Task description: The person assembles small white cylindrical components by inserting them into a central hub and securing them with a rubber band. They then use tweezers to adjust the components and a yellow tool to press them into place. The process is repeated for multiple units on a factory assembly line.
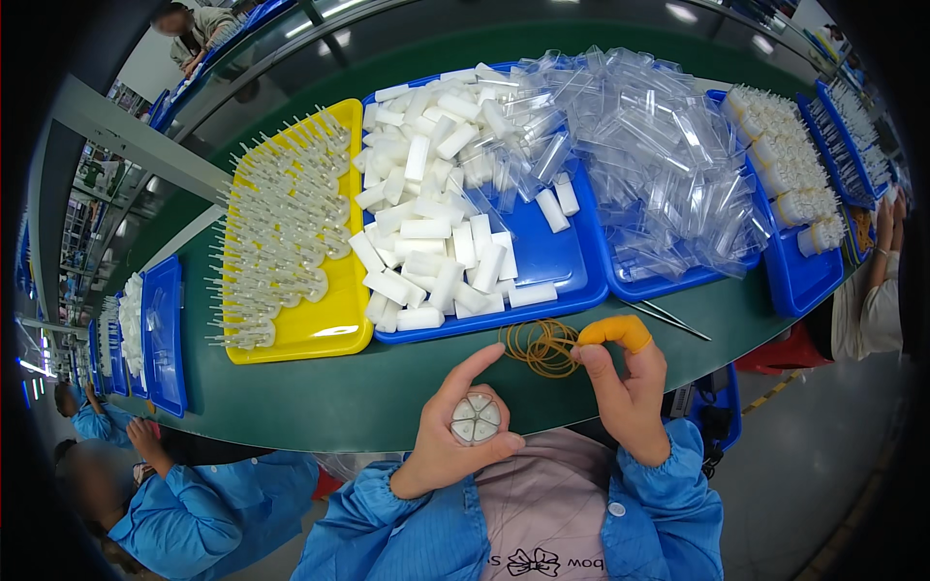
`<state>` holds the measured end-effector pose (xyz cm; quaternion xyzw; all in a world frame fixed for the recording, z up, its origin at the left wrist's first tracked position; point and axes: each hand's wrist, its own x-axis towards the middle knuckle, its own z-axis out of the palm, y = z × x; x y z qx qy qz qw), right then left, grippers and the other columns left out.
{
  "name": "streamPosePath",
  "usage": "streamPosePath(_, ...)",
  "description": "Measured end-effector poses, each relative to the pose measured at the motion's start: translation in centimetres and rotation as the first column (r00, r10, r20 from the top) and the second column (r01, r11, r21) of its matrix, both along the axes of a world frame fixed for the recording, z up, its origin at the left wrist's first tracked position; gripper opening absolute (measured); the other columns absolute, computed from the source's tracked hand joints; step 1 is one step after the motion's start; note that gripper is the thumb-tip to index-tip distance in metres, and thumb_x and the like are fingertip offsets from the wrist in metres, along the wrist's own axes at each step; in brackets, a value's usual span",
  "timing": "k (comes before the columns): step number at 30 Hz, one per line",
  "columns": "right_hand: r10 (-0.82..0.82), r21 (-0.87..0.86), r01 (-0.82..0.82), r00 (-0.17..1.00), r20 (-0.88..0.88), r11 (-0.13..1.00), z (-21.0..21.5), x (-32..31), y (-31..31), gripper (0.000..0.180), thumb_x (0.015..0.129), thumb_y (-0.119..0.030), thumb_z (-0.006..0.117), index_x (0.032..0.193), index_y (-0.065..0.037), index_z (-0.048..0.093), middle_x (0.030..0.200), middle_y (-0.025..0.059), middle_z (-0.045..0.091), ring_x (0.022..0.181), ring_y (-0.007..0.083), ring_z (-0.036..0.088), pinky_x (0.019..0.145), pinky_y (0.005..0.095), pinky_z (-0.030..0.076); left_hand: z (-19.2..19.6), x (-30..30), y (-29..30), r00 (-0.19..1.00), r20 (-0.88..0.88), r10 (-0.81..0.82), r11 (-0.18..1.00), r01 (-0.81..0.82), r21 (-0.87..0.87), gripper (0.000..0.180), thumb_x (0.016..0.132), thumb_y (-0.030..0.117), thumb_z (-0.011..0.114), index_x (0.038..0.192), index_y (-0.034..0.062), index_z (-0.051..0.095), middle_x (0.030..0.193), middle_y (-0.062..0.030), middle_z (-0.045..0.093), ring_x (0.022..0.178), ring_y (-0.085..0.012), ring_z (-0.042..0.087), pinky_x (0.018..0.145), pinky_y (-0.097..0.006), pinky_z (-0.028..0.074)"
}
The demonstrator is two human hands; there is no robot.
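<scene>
My left hand (450, 431) is wrapped round a white cylindrical bundle (476, 418), its round end facing up and divided into several wedge-shaped segments. The index finger of that hand stretches out toward a loose pile of tan rubber bands (540, 349) on the green table. My right hand (628, 387) wears an orange finger cot (620, 331) on its index finger. Its thumb and index finger pinch together at the right edge of the pile, on a rubber band. How many bands lie between the fingertips is hidden.
Along the table (407, 387) stand a yellow tray (334, 334) of upright white stemmed pieces, a blue tray (567, 266) of white blocks, a heap of clear plastic sleeves (659, 155) and a blue tray (799, 281) of bundled pieces. Metal tweezers (678, 321) lie nearby. Co-workers sit left and right.
</scene>
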<state>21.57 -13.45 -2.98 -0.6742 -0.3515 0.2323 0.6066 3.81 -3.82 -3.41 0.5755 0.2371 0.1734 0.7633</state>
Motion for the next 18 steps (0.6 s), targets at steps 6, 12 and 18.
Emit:
streamPosePath(6,0.120,0.029,-0.130,0.966,0.230,0.991,1.2,-1.1,-0.5,0.015,0.082,-0.006,0.063,0.097,-0.002,0.063,0.081,0.0097,0.062,0.075,0.0247,0.058,0.068,0.0331,0.045,0.6,1.9,-0.5,0.999,0.032,-0.045,0.994,0.047,-0.095,0.086,0.072,0.007,0.078,0.141,0.0035,0.027,0.083,-0.0016,0.056,0.074,-0.0052,0.051,0.067,-0.019,0.041)
streamPosePath(12,0.219,0.144,-0.181,0.917,-0.334,0.973,1.5,-1.9,-1.2,0.026,0.084,-0.002,0.060,0.109,0.000,0.059,0.085,0.0060,0.063,0.066,0.0135,0.058,0.062,0.0286,0.047,-0.6,1.3,0.0,0.970,0.071,-0.234,0.957,0.242,-0.157,0.051,0.073,0.009,0.078,0.114,0.0043,0.049,0.093,-0.0011,0.055,0.080,-0.0056,0.051,0.069,-0.020,0.042)
streamPosePath(18,0.511,-0.005,-0.562,0.755,-0.411,0.827,4.0,0.2,-1.1,0.037,0.090,-0.008,0.054,0.126,-0.002,0.045,0.092,0.0110,0.060,0.068,0.0154,0.059,0.061,0.0293,0.051,-0.1,1.2,-0.5,0.964,-0.026,-0.266,0.922,0.262,0.285,0.041,0.071,0.015,0.079,0.103,0.0064,0.054,0.086,-0.0041,0.059,0.074,-0.0149,0.059,0.066,-0.027,0.047)
